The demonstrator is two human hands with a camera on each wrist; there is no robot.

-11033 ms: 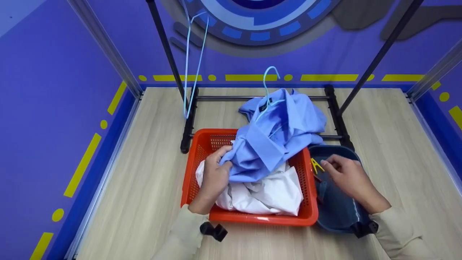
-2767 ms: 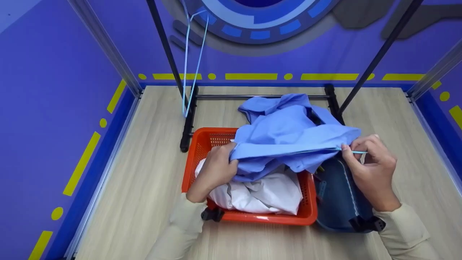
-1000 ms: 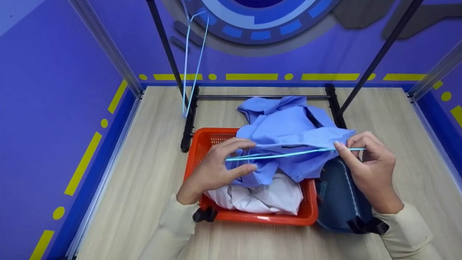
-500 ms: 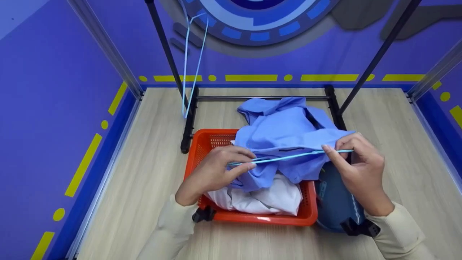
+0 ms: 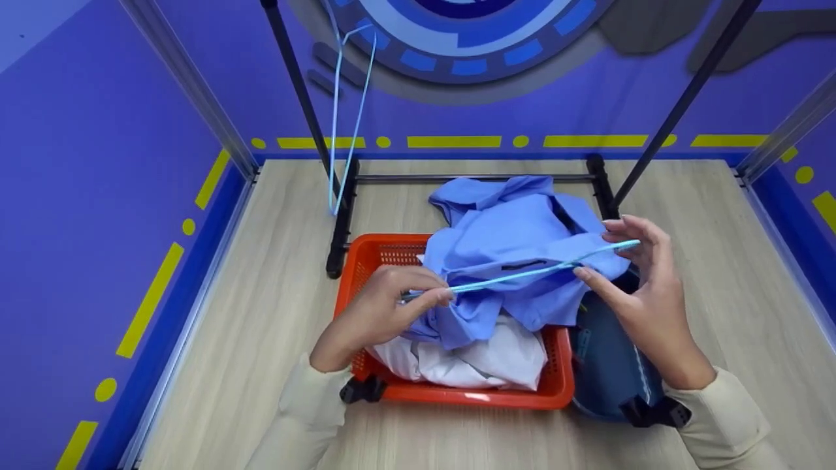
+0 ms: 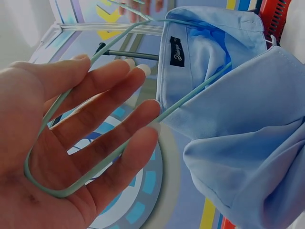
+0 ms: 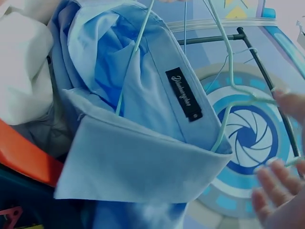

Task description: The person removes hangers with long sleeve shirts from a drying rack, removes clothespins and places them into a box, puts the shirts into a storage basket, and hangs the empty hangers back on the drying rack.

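Observation:
A light blue collared shirt (image 5: 516, 225) lies bunched over the red basket, its black neck label visible in the right wrist view. A thin pale-blue wire hanger (image 5: 516, 277) runs across the collar, partly inside the shirt. My left hand (image 5: 385, 307) pinches one end of the hanger between thumb and fingers; in the left wrist view the rounded wire end (image 6: 62, 191) lies across the palm. My right hand (image 5: 653, 307) is spread around the hook end, fingers fairly straight, with the thumb touching the wire near the hook's base.
White cloth (image 5: 483, 356) fills the red basket (image 5: 470, 397). A dark blue basin (image 5: 607, 372) with clothespins stands against its right side. Behind is a black rack (image 5: 424, 178) with uprights; another hanger (image 5: 336, 130) hangs at left. Blue walls enclose the wooden surface.
The hanger, earlier standing hook-up in the shirt, now lies sideways across the collar. My left hand has moved from the cloth to the hanger's end; my right fingers have loosened from the hook.

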